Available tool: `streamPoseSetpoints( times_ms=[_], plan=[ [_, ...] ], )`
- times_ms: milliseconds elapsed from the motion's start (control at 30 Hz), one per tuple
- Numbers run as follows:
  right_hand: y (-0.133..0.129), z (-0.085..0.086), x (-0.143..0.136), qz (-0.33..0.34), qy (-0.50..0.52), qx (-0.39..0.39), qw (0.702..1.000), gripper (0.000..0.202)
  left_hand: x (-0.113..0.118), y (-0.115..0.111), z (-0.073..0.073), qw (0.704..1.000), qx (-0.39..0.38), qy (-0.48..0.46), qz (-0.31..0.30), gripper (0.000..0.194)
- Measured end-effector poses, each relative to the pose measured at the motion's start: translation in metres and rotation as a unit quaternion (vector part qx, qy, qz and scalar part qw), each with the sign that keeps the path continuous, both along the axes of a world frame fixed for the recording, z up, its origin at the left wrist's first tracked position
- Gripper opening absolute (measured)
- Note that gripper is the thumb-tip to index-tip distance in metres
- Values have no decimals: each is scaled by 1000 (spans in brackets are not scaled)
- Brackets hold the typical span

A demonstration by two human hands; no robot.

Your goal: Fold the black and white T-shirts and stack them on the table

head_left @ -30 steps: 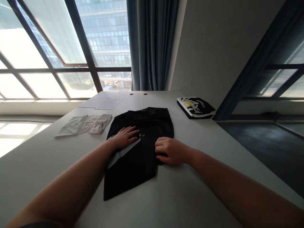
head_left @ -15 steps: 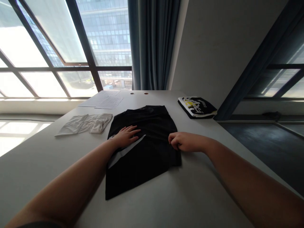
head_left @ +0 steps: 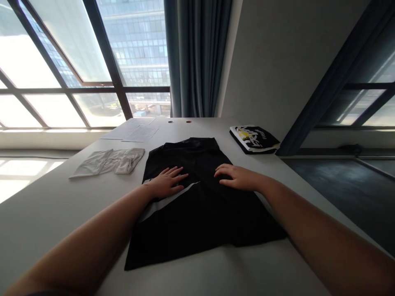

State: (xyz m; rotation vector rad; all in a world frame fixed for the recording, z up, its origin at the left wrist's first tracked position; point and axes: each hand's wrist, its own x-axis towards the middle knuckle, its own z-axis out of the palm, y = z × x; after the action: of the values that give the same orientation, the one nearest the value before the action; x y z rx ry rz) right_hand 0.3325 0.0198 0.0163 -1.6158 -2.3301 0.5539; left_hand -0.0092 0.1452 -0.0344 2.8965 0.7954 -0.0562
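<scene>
Fingers spread and nearly straight, my left hand [head_left: 168, 183] lies palm down on the black garment [head_left: 197, 224], pressing without gripping. My right hand [head_left: 237, 176] rests on its other side, fingers extended and slightly bent, thumb apart; I see no cloth pinched in it, though its underside is hidden. Between and beneath the two hands, the garment spreads over the worktop [head_left: 61, 218], its far end beyond my fingertips and its wide hem nearer me than either hand. A pale stripe [head_left: 168, 202] slants out from by the left hand.

I judge the cloth light, limp and rather smooth, likely to slide or ruck if dragged, and hardly fragile. Its hem corners look the best places to pinch, with a flat palm steadying the middle.

Farther out, white cloth [head_left: 101, 163] lies to the left, papers [head_left: 140, 132] beyond it, and folded clothing [head_left: 256, 139] with a printed top at far right.
</scene>
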Motion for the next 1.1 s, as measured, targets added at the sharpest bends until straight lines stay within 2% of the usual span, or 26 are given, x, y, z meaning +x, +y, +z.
streamPoseSetpoints(
  times_ms=[100, 167, 233, 367, 467, 533, 600, 667, 700, 767, 833, 900, 967, 1033, 1100],
  plan=[
    [14, -29, 2, -46, -44, 53, 997, 39, 6, -15, 1, 1000, 1, 15, -19, 67],
    [17, -31, 7, -67, -59, 47, 995, 37, 11, -24, 2, 999, -2, 17, -37, 68],
    [15, -21, 11, -81, -76, -5, 994, 33, 15, -33, 6, 998, -13, 20, -57, 71],
    [-1, 10, 5, -74, -90, -221, 968, 34, 17, -46, 26, 994, -37, 49, -87, 76],
    [-14, 24, -10, -48, -36, -339, 939, 41, 13, -57, 48, 993, -50, 51, -94, 74],
    [-19, 30, -16, -15, 15, -405, 914, 52, 11, -63, 62, 990, -80, 51, -104, 68],
    [-20, 34, -15, 13, 69, -423, 904, 61, 10, -67, 74, 980, -144, 48, -130, 60],
    [-15, 34, -7, 16, 108, -353, 929, 58, 10, -63, 77, 973, -176, 9, -150, 51],
    [-11, 31, 0, 5, 114, -283, 952, 52, 10, -57, 74, 978, -155, -24, -135, 47],
    [0, 16, 15, -35, 86, -106, 990, 38, 7, -38, 59, 994, -36, -95, -41, 43],
    [12, -9, 30, -77, 16, 47, 996, 29, -1, -12, 36, 984, 95, -119, 96, 44],
    [22, -38, 43, -94, -35, 101, 990, 27, -13, 16, 13, 974, 122, -100, 161, 45],
    [28, -61, 55, -112, -40, 119, 986, 36, -24, 39, -4, 971, 85, -72, 211, 50],
    [32, -73, 65, -138, -37, 146, 979, 39, -30, 53, -12, 963, 75, -70, 248, 56],
    [33, -76, 71, -163, -41, 179, 969, 37, -32, 61, -15, 951, 70, -92, 287, 61]
  ],
)
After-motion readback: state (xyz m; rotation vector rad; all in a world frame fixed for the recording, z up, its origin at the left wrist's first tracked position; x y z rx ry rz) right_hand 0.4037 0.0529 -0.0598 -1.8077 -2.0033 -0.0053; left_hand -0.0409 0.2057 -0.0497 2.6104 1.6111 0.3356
